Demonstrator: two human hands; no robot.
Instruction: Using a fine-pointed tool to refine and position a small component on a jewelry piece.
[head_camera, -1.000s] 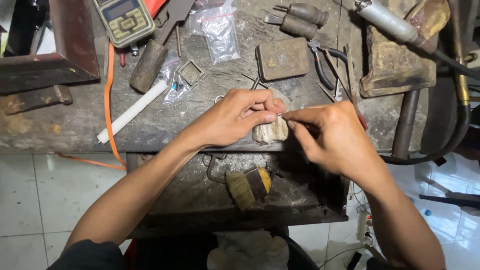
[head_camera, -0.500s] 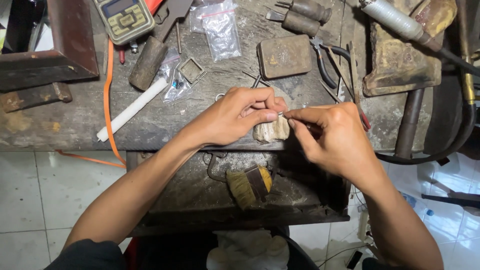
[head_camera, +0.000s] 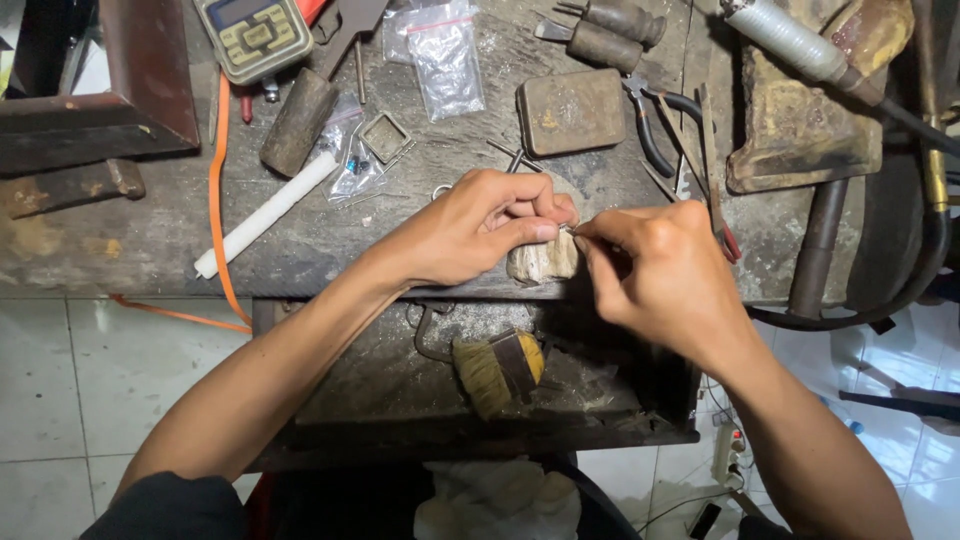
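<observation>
My left hand (head_camera: 470, 232) rests on the worn workbench (head_camera: 120, 245), thumb and fingers pinched on a tiny shiny metal piece (head_camera: 567, 229). The piece is pressed on top of a pale, worn wooden peg (head_camera: 540, 262) at the bench's front edge. My right hand (head_camera: 660, 270) meets it from the right. Its fingertips are closed on a thin metal tool whose tip touches the piece. Most of that tool is hidden by the fingers.
An open drawer (head_camera: 400, 405) under the bench holds a bristle brush (head_camera: 497, 370). On the bench lie a white rod (head_camera: 265, 215), an orange cable (head_camera: 215, 200), a pocket scale (head_camera: 255, 35), plastic bags (head_camera: 445, 60), a metal block (head_camera: 570, 110), pliers (head_camera: 650, 125) and a hose (head_camera: 935, 235).
Both hands stay at the peg. My right fingertips have drawn in slightly toward the left thumb; the thin tool shows less than before.
</observation>
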